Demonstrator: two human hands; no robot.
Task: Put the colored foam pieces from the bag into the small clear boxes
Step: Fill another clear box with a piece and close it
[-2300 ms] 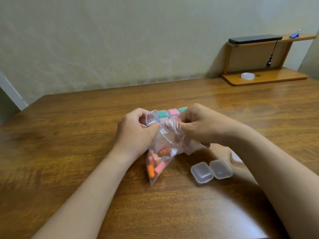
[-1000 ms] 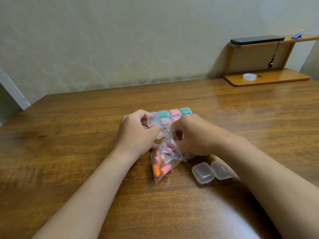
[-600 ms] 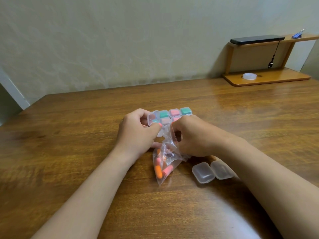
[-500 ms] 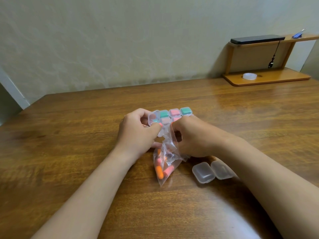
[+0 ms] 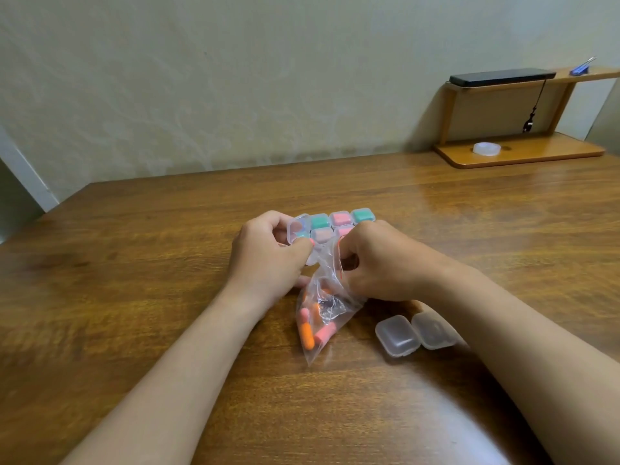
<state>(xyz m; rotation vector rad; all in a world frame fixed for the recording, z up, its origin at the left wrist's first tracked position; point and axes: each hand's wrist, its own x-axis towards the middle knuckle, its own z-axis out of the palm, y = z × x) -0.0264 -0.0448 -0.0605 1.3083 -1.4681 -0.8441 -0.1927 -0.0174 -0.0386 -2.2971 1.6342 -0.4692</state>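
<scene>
Foam pieces (image 5: 307, 335) sit in the clear bag (image 5: 327, 307) on the worktop (image 5: 134, 263); fingers of my right hand (image 5: 379, 263) pinch its mouth, my left hand (image 5: 268, 260) grips an open clear box (image 5: 297, 227) beside it.

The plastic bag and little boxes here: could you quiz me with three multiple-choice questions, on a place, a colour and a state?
1. Where do the two empty clear boxes lie?
A) right of the bag
B) on the shelf
C) inside the bag
2. The foam pieces in the bag are:
A) blue, yellow
B) orange, pink
C) black, white
3. The right hand:
A) grips the bag
B) lies flat
C) holds tape
Answers: 1 A, they sit by the right forearm; 2 B, seen through the plastic; 3 A, it is curled round the bag's top.
</scene>
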